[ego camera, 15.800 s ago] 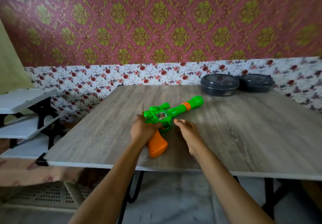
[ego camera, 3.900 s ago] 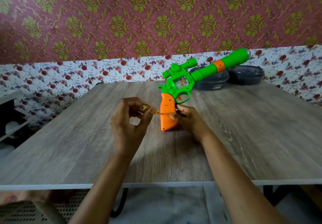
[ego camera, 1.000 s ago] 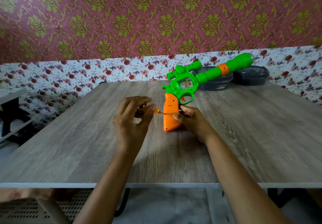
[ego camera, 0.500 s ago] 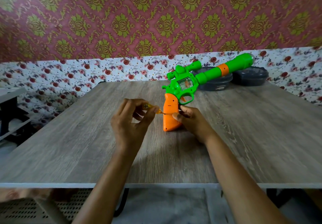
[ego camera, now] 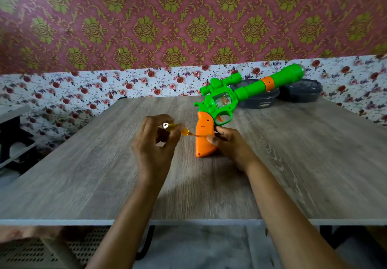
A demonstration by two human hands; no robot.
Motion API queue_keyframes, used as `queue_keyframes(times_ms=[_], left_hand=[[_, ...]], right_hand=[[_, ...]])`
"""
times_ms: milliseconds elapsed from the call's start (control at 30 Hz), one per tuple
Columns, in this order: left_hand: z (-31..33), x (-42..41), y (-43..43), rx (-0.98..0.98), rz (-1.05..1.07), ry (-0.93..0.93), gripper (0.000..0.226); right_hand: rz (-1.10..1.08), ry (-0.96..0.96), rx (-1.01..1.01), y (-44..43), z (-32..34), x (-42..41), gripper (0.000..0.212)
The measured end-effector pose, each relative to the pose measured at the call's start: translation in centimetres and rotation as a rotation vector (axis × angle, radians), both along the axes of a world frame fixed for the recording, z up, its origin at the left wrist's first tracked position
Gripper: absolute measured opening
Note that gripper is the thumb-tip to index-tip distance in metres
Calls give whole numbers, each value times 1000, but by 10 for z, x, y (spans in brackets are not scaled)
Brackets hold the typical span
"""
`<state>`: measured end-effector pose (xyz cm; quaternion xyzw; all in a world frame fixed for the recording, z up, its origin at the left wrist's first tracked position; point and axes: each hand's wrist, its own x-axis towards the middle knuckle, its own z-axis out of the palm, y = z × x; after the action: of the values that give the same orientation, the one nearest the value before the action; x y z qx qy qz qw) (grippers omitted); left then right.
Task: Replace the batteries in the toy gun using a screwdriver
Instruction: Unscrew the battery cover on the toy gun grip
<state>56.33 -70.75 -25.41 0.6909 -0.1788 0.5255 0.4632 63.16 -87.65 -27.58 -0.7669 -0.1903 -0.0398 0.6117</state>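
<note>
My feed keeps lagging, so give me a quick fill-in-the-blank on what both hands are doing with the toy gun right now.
1. The left hand holds a small yellow ____.
2. Its tip meets the toy gun on the ____-coloured grip.
3. The right hand steadies the grip, whose base rests on the ____.
4. Behind the barrel sit two dark ____.

Missing words: screwdriver; orange; table; containers

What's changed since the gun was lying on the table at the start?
The toy gun was stood up on its orange grip, barrel raised toward the wall. The right hand took hold of the grip; the left hand brought the screwdriver to its side. The two dark containers stayed put.
</note>
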Motion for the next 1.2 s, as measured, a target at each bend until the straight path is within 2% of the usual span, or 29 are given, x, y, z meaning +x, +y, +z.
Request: queue_keyframes(times_ms=[67,233,433,700,833,1067,1200], left_hand=[[-1,1,2,39,-21,-39,17],[-3,1,2,135,-22,-96,27],[-2,3,2,70,-13,-114,19],[-1,0,-1,-2,-84,-64,30],[-1,2,2,123,-23,-132,9],[-2,2,3,182,-3,-139,30],[-1,2,4,144,31,-133,21]], right_hand=[[2,21,-4,-1,0,1,27],[-20,30,-41,0,2,2,30],[-31,-2,-55,0,1,2,26],[-20,-11,-53,0,0,4,26],[7,24,11,1,0,2,26],[-4,22,5,1,1,2,28],[3,10,5,1,1,1,26]])
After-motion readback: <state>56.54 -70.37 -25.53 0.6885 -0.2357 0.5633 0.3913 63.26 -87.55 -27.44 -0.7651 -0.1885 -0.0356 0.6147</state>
